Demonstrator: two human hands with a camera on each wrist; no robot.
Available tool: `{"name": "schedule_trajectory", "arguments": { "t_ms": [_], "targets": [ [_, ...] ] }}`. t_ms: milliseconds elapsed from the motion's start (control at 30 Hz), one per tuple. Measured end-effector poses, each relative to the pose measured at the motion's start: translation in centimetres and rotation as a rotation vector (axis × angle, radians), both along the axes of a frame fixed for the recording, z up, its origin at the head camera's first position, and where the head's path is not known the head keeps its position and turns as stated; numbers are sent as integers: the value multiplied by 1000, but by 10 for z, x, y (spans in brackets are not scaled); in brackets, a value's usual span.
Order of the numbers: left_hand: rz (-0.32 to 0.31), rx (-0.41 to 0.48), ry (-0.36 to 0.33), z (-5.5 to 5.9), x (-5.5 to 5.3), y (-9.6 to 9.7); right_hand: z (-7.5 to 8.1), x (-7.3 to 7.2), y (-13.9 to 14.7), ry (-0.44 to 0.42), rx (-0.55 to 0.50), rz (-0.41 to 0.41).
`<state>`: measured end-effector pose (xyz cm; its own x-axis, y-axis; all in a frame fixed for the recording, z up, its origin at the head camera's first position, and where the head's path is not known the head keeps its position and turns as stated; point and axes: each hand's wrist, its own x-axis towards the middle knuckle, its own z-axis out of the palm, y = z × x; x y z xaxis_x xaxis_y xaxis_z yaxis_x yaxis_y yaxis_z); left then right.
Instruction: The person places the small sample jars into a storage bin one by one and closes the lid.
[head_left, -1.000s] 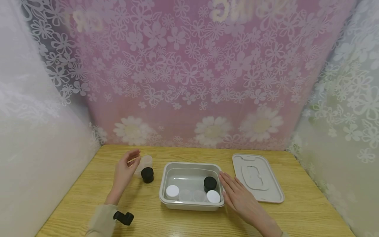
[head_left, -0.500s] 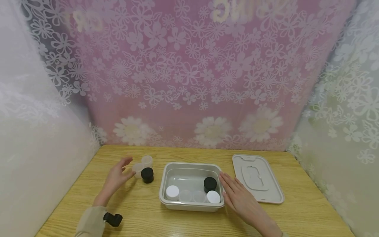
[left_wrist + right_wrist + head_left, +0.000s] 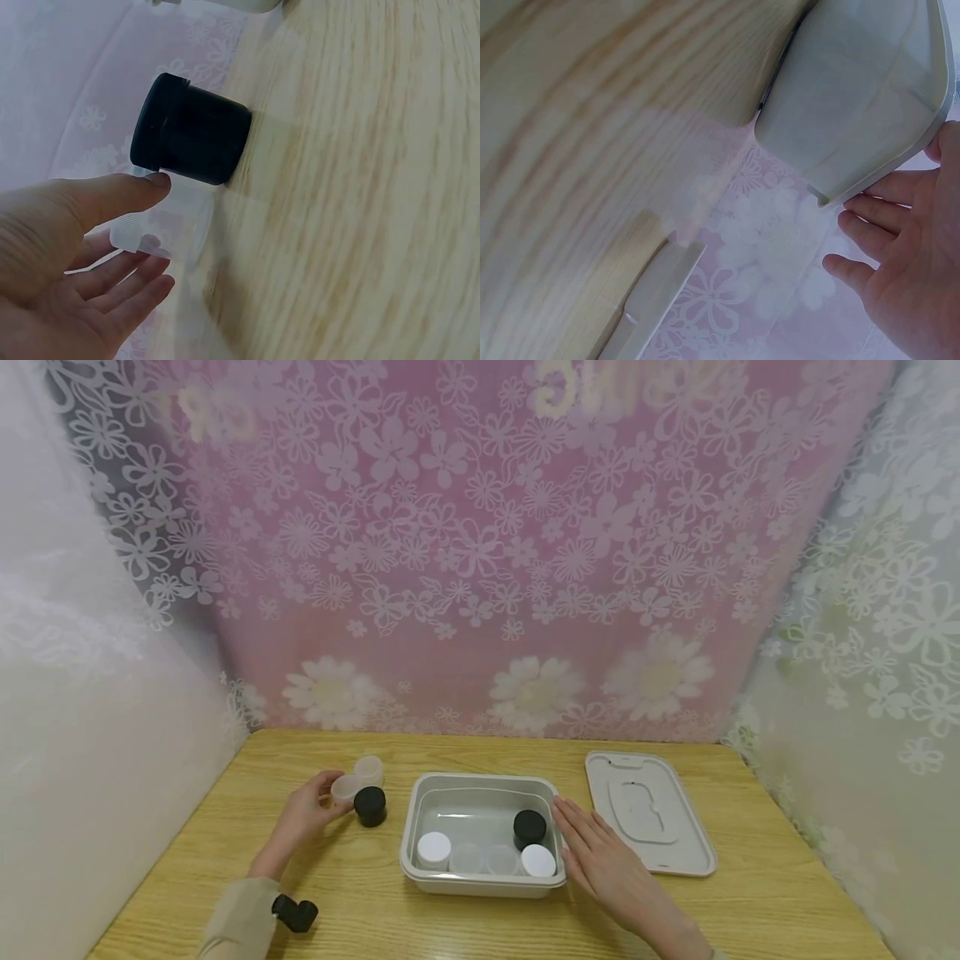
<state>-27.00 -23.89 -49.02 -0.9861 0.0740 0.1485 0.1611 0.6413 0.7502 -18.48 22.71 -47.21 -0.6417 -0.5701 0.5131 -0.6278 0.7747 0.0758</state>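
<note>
My left hand (image 3: pixel 309 810) is at a clear round jar (image 3: pixel 346 788) on the left of the table, thumb on the near side and fingers curled round the far side. In the left wrist view, a black lidded jar (image 3: pixel 196 129) stands right beside the thumb, and the clear jar (image 3: pixel 176 225) is partly hidden by the hand. A second clear jar (image 3: pixel 369 769) stands just behind. With straight fingers, my right hand (image 3: pixel 606 864) rests against the right rim of a pale grey plastic box (image 3: pixel 480 781).
Along the box's near side stand two white-lidded jars, the left one (image 3: pixel 434 850) and the right one (image 3: pixel 538 861), with clear jars (image 3: pixel 467 858) between them. A black jar (image 3: pixel 529 828) sits at its right. The box's lid (image 3: pixel 651 814) lies on the table further right.
My left hand drew back to the left, then came in again with its fingers round the clear jar. The right hand has stayed at the box rim.
</note>
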Motion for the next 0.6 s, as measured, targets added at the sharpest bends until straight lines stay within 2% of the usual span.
{"name": "schedule_trajectory", "arguments": {
  "t_ms": [200,400,600],
  "targets": [
    [40,54,22,2,2,0,0,1,0,-27,-4,-19],
    [75,98,57,12,5,-4,0,1,0,-34,-10,-25],
    [75,105,115,22,6,-4,-1,0,0,-3,4,-7]
  ]
}}
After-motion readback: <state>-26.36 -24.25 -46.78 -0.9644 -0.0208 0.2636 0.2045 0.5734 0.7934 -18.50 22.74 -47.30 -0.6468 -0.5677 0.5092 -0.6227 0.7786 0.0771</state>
